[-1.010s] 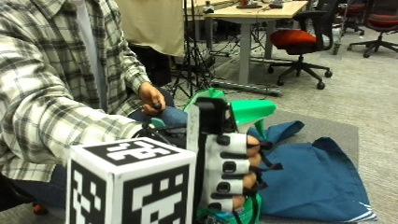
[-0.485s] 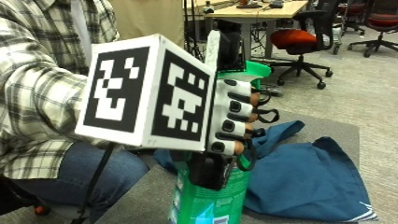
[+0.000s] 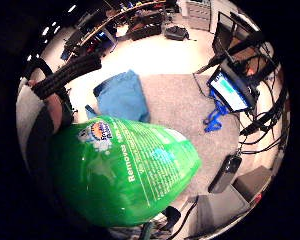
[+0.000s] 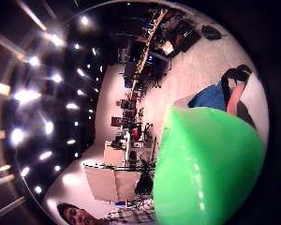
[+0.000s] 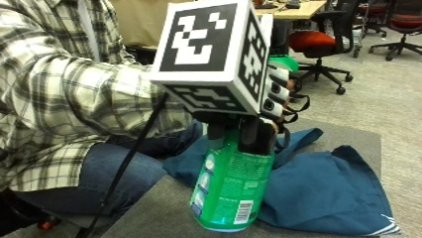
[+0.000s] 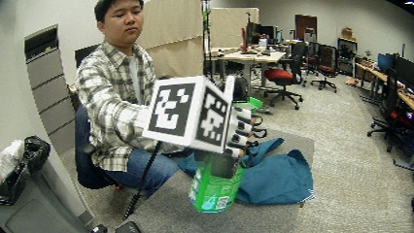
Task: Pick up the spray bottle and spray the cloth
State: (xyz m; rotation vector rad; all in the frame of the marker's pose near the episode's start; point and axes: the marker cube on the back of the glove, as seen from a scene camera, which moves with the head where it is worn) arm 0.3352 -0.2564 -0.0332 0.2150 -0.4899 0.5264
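In the outside view my gloved right hand (image 5: 277, 96) grips the neck of a green spray bottle (image 5: 231, 188) and holds it upright, slightly tilted, above the grey table (image 5: 158, 210). A blue cloth (image 5: 323, 191) lies crumpled on the table just beside and behind the bottle. The wide outside view shows the same bottle (image 6: 212, 187), hand (image 6: 240, 133) and cloth (image 6: 275, 177). The bottle's green body (image 3: 125, 170) fills the little finger side palm view, with the cloth (image 3: 121, 95) beyond it. Its green shoulder (image 4: 206, 164) fills the thumb side palm view. The spray head is hidden.
A person in a plaid shirt (image 5: 73, 99) sits at the table's near side. A red office chair (image 5: 316, 39) and a desk stand on the floor behind. A lit screen (image 3: 229, 90) and a dark phone (image 3: 225, 172) lie past the table's edge.
My hand has risen with the bottle over the last second, so the bottle's whole body now shows. The bare left hand, seen by the bottle at first, is out of sight.
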